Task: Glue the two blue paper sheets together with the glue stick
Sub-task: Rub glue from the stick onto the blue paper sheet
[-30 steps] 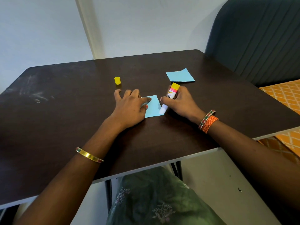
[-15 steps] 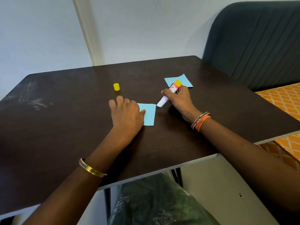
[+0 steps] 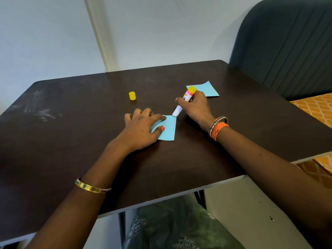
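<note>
Glue stick (image 3: 185, 101) tip back at near sheet (image 3: 168, 128) corner (right hand (image 3: 196, 106) grip holding); left hand (image 3: 142, 130) flat.

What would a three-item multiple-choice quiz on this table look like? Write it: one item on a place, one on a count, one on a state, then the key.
1. Where is the yellow cap?
A. On the glue stick
B. Standing alone on the table, beyond the left hand
C. On the far sheet

2. How many blue sheets show?
A. One
B. Two
C. Three

3. What is the left hand doing?
A. Pressing the near sheet flat
B. Holding the cap
C. Hanging off the table

Key: B, the cap stands apart; B, near sheet and far sheet; A, fingers lie on it while the right hand grips the glue stick.
</note>
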